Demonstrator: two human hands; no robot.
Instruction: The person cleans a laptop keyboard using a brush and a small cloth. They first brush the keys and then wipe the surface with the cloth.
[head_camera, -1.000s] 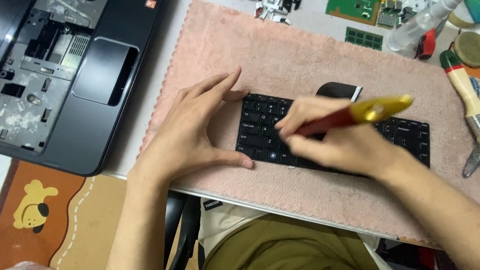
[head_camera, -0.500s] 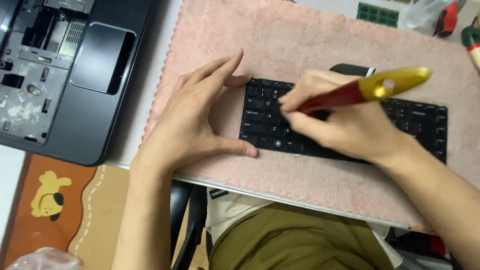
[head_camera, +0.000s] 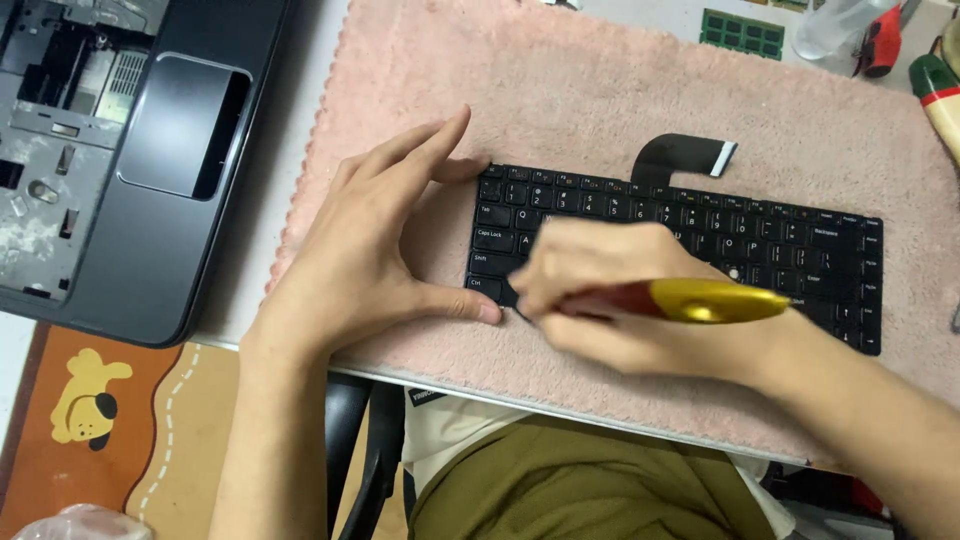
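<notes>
Right hand (head_camera: 610, 290), blurred, has slid its brush (head_camera: 690, 300) leftward; left hand (head_camera: 365, 250) still steadies keyboard (head_camera: 800, 250).

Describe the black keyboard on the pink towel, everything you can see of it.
The keyboard is a thin, loose laptop part with black keys, lying flat on the pink towel. A black ribbon cable curls from its top edge. The left hand braces its left end; the right hand covers its middle, holding a red-and-yellow tool at the lower-left keys.
</notes>
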